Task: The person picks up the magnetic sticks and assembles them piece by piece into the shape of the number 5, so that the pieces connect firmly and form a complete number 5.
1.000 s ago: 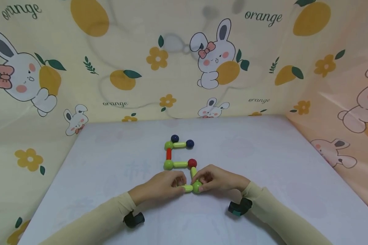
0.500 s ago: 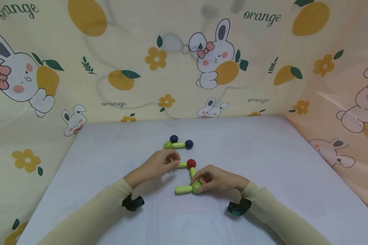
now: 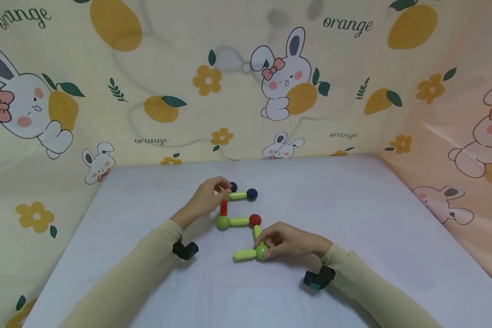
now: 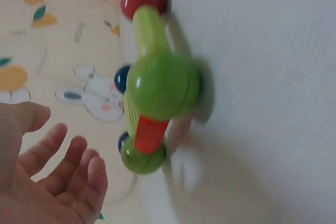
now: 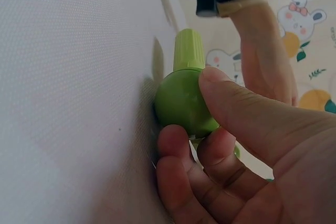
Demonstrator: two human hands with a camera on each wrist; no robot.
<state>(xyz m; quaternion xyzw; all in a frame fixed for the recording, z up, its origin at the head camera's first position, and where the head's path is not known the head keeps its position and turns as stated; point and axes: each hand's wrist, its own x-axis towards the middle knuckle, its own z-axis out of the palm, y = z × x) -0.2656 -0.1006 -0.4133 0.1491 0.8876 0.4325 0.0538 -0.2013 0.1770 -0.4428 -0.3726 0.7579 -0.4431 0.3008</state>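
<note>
A chain of rods and balls lies on the white table. My right hand (image 3: 293,239) pinches its near green ball (image 5: 184,100) between thumb and fingers. From that ball a light green rod (image 3: 244,255) points left, and another leads up to a red ball (image 3: 255,220). Further along come a second green ball (image 3: 223,222) and a red rod (image 3: 223,208). My left hand (image 3: 207,197) hovers by the far end, fingers loosely bent and holding nothing in the left wrist view. It mostly hides the far green ball (image 4: 142,157) from the head view.
A dark blue ball (image 3: 252,194) ends the far light green rod (image 3: 238,196). Another dark blue ball (image 3: 234,187) sits just behind, beside my left fingertips. A patterned cloth (image 3: 238,105) with rabbits and oranges stands behind the table (image 3: 332,196).
My left hand has left the near light green rod and moved away from me, past the middle of the chain, to its far end. The right hand keeps its pinch on the green ball.
</note>
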